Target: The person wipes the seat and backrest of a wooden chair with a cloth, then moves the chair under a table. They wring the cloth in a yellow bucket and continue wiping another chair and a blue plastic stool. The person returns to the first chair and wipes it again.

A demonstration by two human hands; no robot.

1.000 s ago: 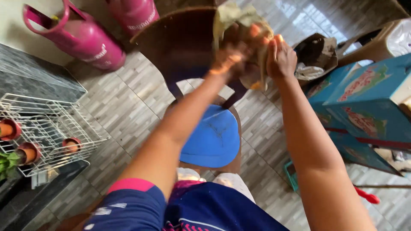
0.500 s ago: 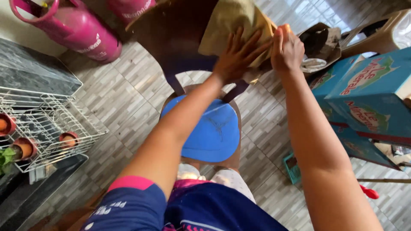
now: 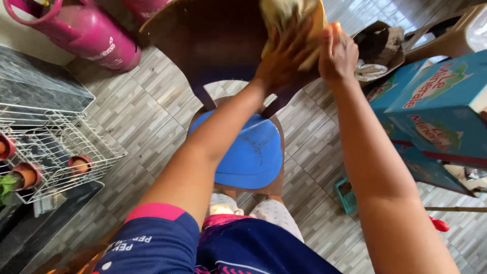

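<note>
A dark brown plastic chair (image 3: 213, 35) stands in front of me, its back towards the top of the view, with a round blue cushion (image 3: 251, 152) on the seat. A yellowish cloth (image 3: 291, 12) lies bunched over the top right of the chair back. My left hand (image 3: 284, 58) presses flat on the cloth with its fingers spread. My right hand (image 3: 337, 50) grips the chair back's right edge next to the cloth.
Two pink gas cylinders (image 3: 86, 33) lie at the top left. A white wire rack (image 3: 56, 147) with small clay pots (image 3: 81, 163) stands on a dark counter at the left. Blue cardboard boxes (image 3: 431, 106) are stacked at the right, a crumpled brown bag (image 3: 380, 48) behind them.
The cloth has gone from spread out to bunched near the top edge of the chair back. My left hand has slid up and right with it. My right hand stays where it was.
</note>
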